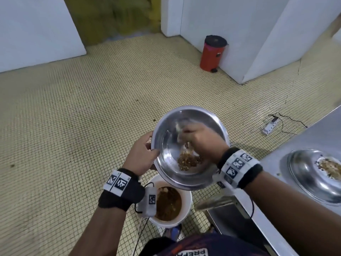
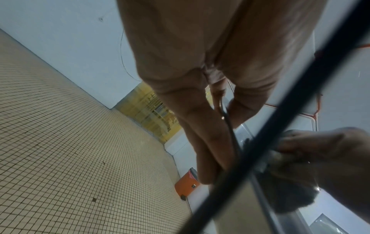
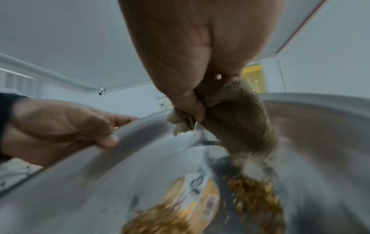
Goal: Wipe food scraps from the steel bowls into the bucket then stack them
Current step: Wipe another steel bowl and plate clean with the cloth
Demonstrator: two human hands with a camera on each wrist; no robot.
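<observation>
A steel bowl (image 1: 190, 146) is held tilted over a white bucket (image 1: 186, 209) that holds brown scraps. My left hand (image 1: 142, 154) grips the bowl's left rim, thumb inside, as the right wrist view also shows (image 3: 66, 126). My right hand (image 1: 201, 139) is inside the bowl, gripping a bunched greyish cloth (image 3: 240, 120) against the bowl's inner wall. A clump of brown food scraps (image 1: 188, 161) lies low in the bowl, just below the cloth. On the steel counter (image 1: 276, 163) at the right stands a second steel bowl (image 1: 313, 172) with scraps in it.
Yellow mosaic floor (image 1: 92, 117) spreads ahead and left. A red pedal bin (image 1: 212, 52) stands by the white wall at the back. A power strip with a black cable (image 1: 270, 126) lies on the floor near the counter. Wrist-camera cables hang by the bucket.
</observation>
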